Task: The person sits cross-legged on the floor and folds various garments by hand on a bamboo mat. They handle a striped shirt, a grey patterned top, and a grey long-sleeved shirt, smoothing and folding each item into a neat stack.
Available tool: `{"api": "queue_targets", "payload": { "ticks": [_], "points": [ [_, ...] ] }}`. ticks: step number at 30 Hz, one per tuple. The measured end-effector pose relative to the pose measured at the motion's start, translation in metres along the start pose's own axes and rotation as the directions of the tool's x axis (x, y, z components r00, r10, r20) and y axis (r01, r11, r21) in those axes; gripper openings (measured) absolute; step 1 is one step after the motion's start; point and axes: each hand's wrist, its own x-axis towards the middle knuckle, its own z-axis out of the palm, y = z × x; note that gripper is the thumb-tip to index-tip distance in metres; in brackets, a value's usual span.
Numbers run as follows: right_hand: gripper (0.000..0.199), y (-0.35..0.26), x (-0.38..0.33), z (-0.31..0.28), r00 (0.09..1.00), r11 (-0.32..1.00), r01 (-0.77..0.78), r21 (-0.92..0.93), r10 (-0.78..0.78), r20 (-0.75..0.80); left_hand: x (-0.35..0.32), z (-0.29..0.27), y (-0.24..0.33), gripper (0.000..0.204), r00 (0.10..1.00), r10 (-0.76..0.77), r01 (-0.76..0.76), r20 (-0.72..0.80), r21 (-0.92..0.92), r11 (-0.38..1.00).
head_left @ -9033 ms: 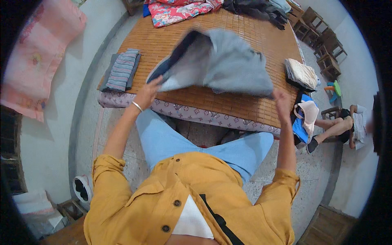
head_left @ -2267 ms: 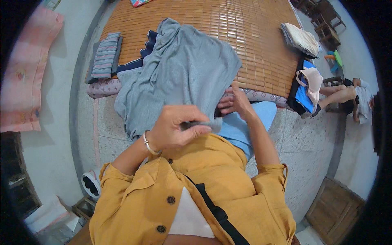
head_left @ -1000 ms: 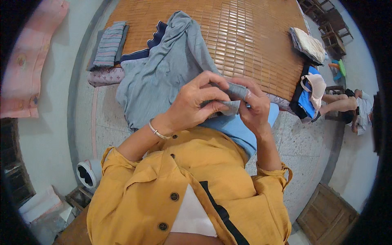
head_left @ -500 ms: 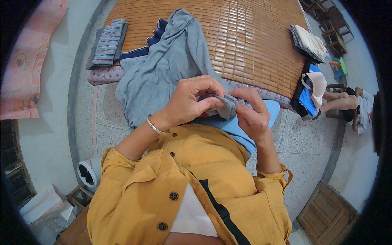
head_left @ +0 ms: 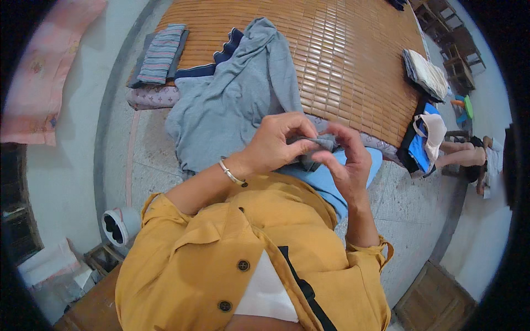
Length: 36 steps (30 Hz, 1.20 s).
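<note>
A grey garment (head_left: 221, 118), seemingly a long-sleeved top, hangs over the bed's near edge toward my lap. A navy band with light edging lies at its far left side. My left hand (head_left: 270, 144) wears a silver bangle and pinches a bunched fold of the grey cloth between thumb and fingers. Beside it, my right hand (head_left: 349, 159) has its thumb and fingers spread apart around the fold's right end, slightly blurred. Whether those fingertips touch the cloth I cannot tell.
A bamboo mat (head_left: 342, 60) covers the bed ahead. Folded striped clothes (head_left: 162, 55) lie at its left corner. At its right edge are a folded pale stack (head_left: 425, 74) and a beige bra (head_left: 433, 129) on blue and black clothes. Another person's legs (head_left: 461, 154) show at far right.
My right thumb and fingers have parted from their pinch on the grey cloth. My left hand keeps its hold. The whole view has shifted slightly.
</note>
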Motion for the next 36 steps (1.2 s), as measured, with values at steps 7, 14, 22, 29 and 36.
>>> {"api": "queue_targets", "payload": {
  "ticks": [7, 14, 22, 29, 36],
  "points": [
    [0.012, -0.004, 0.001, -0.021, 0.993, 0.985, 0.115, -0.125, -0.110, 0.043, 0.016, -0.010, -0.006, 0.037, 0.997, 0.044, -0.040, 0.065, -0.060, 0.997],
    [0.004, -0.031, -0.019, -0.067, 0.952, 0.934, 0.238, 0.266, -0.279, 0.129, 0.083, -0.112, -0.064, 0.035, 0.887, 0.330, -0.021, -0.324, 0.685, 0.728],
    [0.011, -0.036, -0.047, -0.057, 0.923, 0.745, -0.004, 0.667, -0.254, 0.288, 0.175, -0.114, -0.115, 0.044, 0.967, 0.250, -0.179, 0.042, 0.814, 0.552],
    [0.008, -0.047, -0.057, -0.051, 0.896, 0.657, -0.079, 0.750, -0.282, 0.342, 0.203, -0.081, -0.186, 0.059, 0.996, 0.071, 0.034, -0.053, 0.970, 0.239],
    [0.010, -0.027, -0.058, -0.054, 0.936, 0.677, -0.082, 0.731, -0.200, 0.290, 0.212, -0.135, -0.118, 0.017, 0.978, 0.033, 0.131, -0.204, 0.734, 0.666]
  ]
}}
